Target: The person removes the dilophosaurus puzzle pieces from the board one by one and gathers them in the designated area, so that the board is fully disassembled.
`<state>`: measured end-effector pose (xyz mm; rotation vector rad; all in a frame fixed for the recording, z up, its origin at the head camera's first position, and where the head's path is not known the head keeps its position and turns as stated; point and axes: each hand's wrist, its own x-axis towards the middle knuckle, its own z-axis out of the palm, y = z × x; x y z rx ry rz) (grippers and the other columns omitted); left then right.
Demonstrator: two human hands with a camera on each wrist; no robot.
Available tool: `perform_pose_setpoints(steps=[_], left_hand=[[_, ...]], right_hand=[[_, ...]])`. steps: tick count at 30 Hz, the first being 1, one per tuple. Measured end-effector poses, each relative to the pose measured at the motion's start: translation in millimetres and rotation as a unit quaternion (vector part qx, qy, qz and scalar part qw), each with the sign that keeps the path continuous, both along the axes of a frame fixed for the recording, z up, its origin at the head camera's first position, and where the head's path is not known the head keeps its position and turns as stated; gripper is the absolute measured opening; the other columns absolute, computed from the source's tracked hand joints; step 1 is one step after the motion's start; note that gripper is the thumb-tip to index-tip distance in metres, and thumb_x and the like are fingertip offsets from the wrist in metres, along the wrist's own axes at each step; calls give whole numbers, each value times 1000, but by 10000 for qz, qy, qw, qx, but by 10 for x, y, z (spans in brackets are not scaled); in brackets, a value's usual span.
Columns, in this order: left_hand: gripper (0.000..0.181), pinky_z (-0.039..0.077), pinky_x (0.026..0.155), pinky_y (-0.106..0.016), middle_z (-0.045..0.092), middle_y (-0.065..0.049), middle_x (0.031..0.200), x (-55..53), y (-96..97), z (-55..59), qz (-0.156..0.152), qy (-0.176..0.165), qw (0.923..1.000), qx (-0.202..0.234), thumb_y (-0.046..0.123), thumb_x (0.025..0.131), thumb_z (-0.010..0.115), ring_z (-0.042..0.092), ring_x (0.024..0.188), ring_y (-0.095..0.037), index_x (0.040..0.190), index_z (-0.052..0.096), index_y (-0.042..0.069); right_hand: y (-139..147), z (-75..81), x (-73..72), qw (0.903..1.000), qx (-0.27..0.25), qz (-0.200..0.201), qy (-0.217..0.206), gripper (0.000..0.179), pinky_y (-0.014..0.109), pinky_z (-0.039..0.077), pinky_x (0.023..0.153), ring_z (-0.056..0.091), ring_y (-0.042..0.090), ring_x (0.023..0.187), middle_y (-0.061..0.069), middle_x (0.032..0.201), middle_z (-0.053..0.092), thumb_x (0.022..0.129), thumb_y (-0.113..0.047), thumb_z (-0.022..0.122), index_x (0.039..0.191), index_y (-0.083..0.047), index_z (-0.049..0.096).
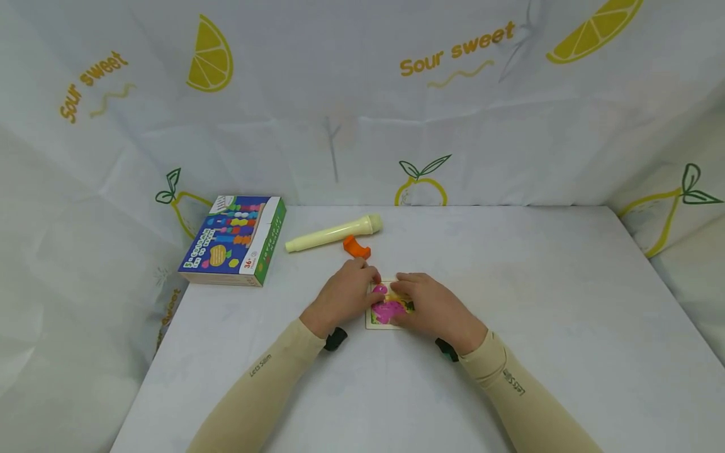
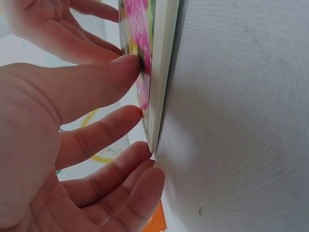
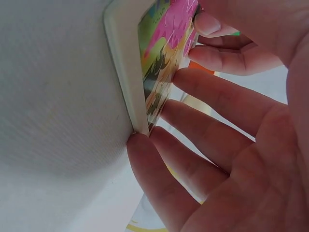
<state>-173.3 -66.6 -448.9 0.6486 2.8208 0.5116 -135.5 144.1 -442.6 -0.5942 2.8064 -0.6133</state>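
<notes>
A small square jigsaw puzzle (image 1: 387, 313) with a pink cartoon creature and a pale frame (image 2: 162, 63) lies flat on the white table between both hands. My left hand (image 1: 347, 294) is at its left side, thumb and index fingertips on the picture and the other fingertips around the far corner. From the right, my right hand (image 1: 435, 309) reaches over the board and covers part of the picture. In the right wrist view its fingers (image 3: 217, 101) are spread and nearly straight, tips touching the picture and the frame's edge.
Just beyond the left hand is an orange curved piece (image 1: 357, 247). Behind it lies a cream microphone-shaped toy (image 1: 331, 235). A blue and green toy box (image 1: 232, 242) sits at the back left. White cloth with lemon prints (image 1: 317, 94) hangs along the table's back and sides.
</notes>
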Motion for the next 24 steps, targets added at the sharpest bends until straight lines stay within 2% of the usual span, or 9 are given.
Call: perform_pose_setpoints(steps=[11, 18, 24], left_hand=[[30, 55, 97, -33, 58, -6, 119, -10, -1, -14, 192, -201, 9993, 260, 36, 102, 77, 53, 109, -19, 122, 73, 15], [33, 56, 95, -31, 58, -5, 117, -25, 6, -16, 266, -428, 9980, 381, 36, 102, 76, 58, 100, -17, 125, 71, 13], [35, 58, 96, -33, 61, -4, 116, -44, -4, -35, 283, -499, 9967, 568, 36, 102, 77, 61, 99, -17, 125, 70, 11]], right_hand=[[-12, -9, -10, 9999, -10, -70, -76, 61, 52, 47, 121, 53, 37, 150, 16, 159, 58, 91, -33, 89, 142, -5, 70], [-19, -2, -19, 9997, 65, -136, -182, 63, 53, 47, 121, 52, 37, 151, 15, 160, 58, 90, -34, 89, 143, -7, 69], [-23, 1, -14, 9997, 82, -138, -180, 64, 53, 47, 121, 52, 37, 151, 15, 161, 57, 90, -35, 89, 144, -7, 69]])
